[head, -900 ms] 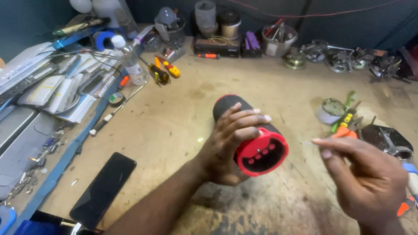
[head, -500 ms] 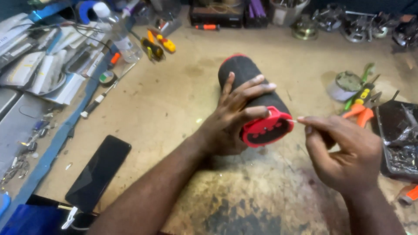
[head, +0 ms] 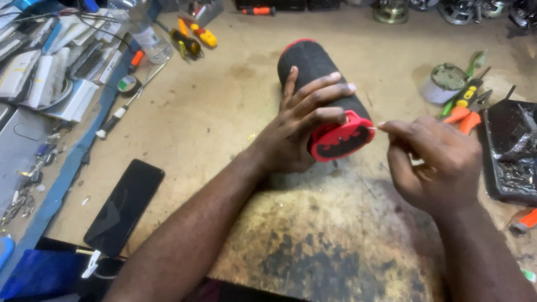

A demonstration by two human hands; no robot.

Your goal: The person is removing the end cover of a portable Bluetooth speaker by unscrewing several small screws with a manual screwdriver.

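Your left hand (head: 291,137) wraps the black cylindrical speaker (head: 324,95), which lies on its side on the bench (head: 224,112), fingers spread over its cloth body near the red end cap (head: 341,140); your right hand (head: 436,162) has its fingers pinched narrow on something thin at the cap's rim, too small to make out. By the look of it, you are only starting on that end, since the cap sits fully in place and nothing has come off. The speaker looks whole, dark mesh between two red ends, pliers (head: 467,106) lying well to its right.
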